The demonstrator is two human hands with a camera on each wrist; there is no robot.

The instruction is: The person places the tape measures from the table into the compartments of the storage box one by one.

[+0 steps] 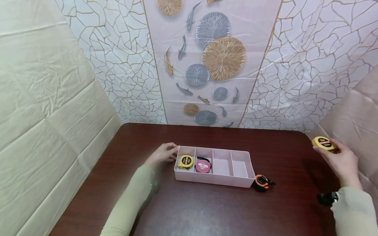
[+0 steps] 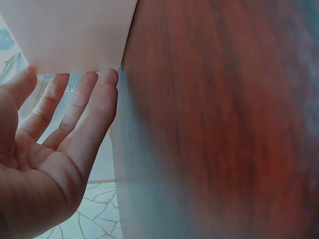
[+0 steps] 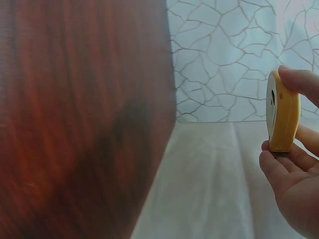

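At the right of the head view, my right hand (image 1: 345, 164) holds a yellow tape measure (image 1: 324, 143) up above the table's right side. In the right wrist view, thumb and fingers pinch the yellow tape measure (image 3: 285, 113) on edge. My left hand (image 1: 162, 153) touches the left end of a pale pink divided tray (image 1: 214, 182); the left wrist view shows its fairly straight fingertips against the tray's end (image 2: 75, 37). Another yellow tape measure (image 1: 186, 161) lies in the leftmost compartment, with a pink tape measure (image 1: 203, 165) in the one beside it.
A black and orange tape measure (image 1: 261, 182) lies on the dark brown table (image 1: 206, 209) by the tray's front right corner. Patterned cloth (image 1: 301, 75) hangs behind the table. Beige cloth (image 1: 44, 114) hangs at the left, with more at the right.
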